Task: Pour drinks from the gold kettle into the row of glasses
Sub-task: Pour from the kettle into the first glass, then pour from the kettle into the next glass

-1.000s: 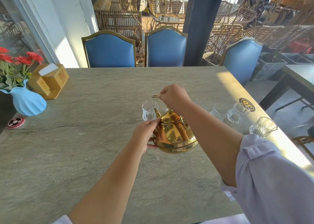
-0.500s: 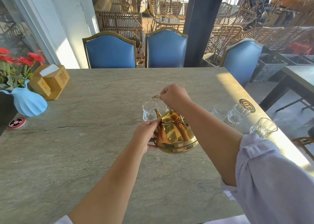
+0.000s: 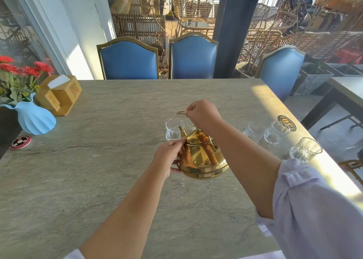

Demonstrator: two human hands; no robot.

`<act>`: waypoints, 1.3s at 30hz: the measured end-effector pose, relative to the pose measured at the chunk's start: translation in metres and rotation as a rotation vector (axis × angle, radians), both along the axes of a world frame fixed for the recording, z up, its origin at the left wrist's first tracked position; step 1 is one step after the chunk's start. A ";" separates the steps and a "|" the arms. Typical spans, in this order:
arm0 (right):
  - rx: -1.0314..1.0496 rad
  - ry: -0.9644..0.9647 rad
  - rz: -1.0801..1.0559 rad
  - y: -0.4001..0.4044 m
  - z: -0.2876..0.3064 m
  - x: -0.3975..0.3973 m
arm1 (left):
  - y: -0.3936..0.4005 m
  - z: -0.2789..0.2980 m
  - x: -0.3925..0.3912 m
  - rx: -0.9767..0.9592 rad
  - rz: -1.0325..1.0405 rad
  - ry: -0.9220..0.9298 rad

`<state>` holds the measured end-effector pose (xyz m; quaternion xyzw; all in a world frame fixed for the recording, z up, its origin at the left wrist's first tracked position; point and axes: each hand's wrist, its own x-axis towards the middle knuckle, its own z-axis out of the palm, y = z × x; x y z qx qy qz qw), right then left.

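Two hands carry our gold kettle (image 3: 203, 156) above the stone table (image 3: 78, 180). Our right hand (image 3: 203, 114) is clenched around the handle at the top, and our left hand (image 3: 168, 158) presses against the kettle's near-left side, fingertips up by the lid and thumb under the base. The kettle tips away from us, its spout (image 3: 182, 131) at the rim of the leftmost glass (image 3: 173, 129), just beyond the left hand. Past our right forearm, three more glasses (image 3: 277, 132) stand in a row toward the table's sunlit edge.
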<state>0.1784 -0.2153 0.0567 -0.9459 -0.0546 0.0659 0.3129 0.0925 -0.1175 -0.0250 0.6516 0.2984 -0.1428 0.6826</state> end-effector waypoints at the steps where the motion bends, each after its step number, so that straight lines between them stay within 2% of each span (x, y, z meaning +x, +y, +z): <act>1: 0.025 -0.007 -0.002 -0.002 0.000 -0.003 | 0.000 0.000 0.000 0.008 0.000 -0.006; 12: 0.240 -0.054 -0.081 -0.025 -0.023 -0.029 | 0.002 -0.011 -0.002 0.047 0.038 -0.072; 20: 0.374 -0.077 -0.188 -0.048 -0.027 -0.041 | -0.009 -0.005 0.001 0.139 -0.022 -0.181; 29: 0.399 -0.061 -0.246 -0.083 -0.011 -0.031 | -0.045 0.000 0.008 0.073 -0.122 -0.201; 39: 0.263 -0.005 -0.196 -0.093 0.003 -0.012 | -0.065 0.000 0.018 0.063 -0.229 -0.200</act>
